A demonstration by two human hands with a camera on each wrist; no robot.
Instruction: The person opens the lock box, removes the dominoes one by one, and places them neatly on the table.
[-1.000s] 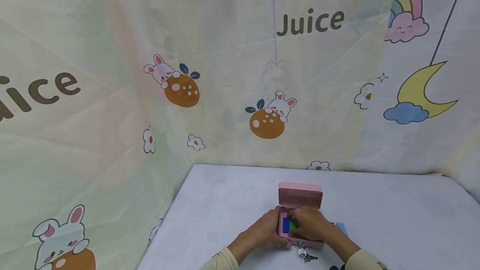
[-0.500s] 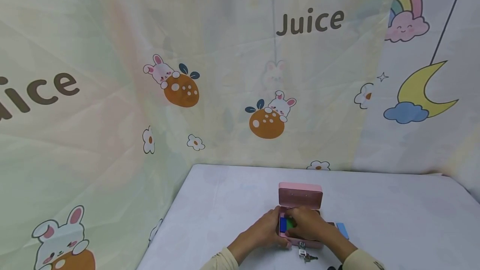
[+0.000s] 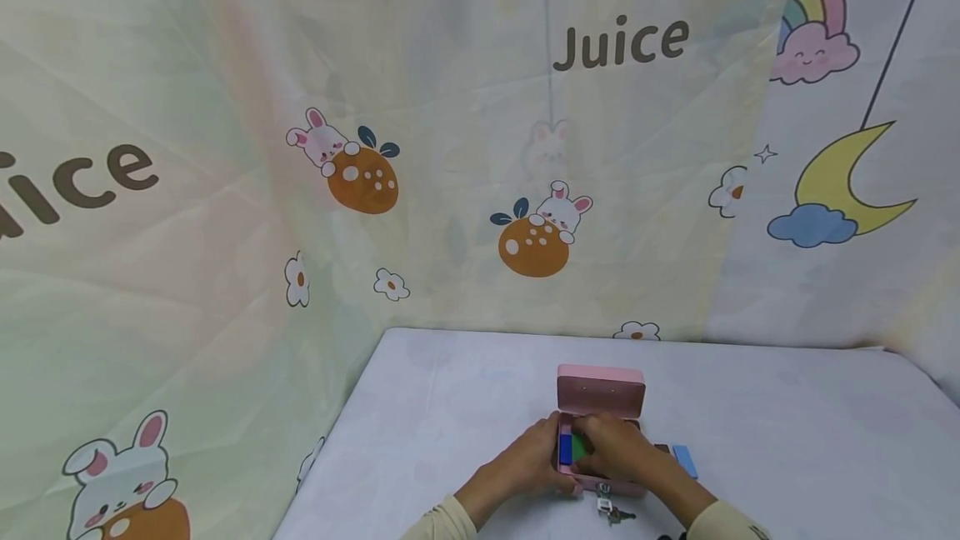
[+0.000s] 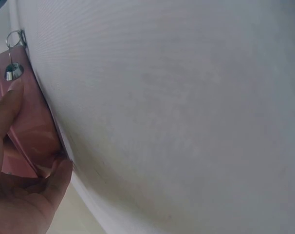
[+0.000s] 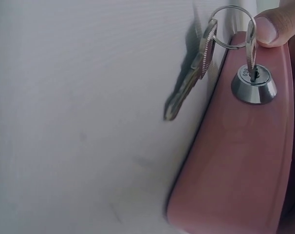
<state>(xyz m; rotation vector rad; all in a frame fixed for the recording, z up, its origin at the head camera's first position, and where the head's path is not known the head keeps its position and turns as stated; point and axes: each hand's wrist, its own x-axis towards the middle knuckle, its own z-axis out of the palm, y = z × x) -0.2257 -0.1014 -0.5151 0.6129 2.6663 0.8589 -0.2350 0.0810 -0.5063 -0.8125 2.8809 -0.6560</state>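
Observation:
A pink metal cash box point(image 3: 602, 397) stands on the table with its lid raised. My left hand point(image 3: 528, 458) grips its left side, the thumb on the front wall near the lock in the left wrist view. My right hand point(image 3: 617, 445) reaches down inside, thumb and fingers around a green block point(image 3: 578, 446). Left of that, a dark blue block point(image 3: 566, 449) lies against the box's left wall. My right hand hides the rest of the interior. A key sits in the round silver lock point(image 5: 254, 87); a second key point(image 5: 191, 78) hangs from the same ring.
Right of the box, a light blue block point(image 3: 685, 462) and a small dark brown piece point(image 3: 662, 448) lie on the white table point(image 3: 795, 440). Behind the table hangs a printed cloth point(image 3: 450, 190).
Inside the box, the green and dark blue blocks have shifted slightly left with my right fingers, the blue one up to the wall. My left hand has stayed in place.

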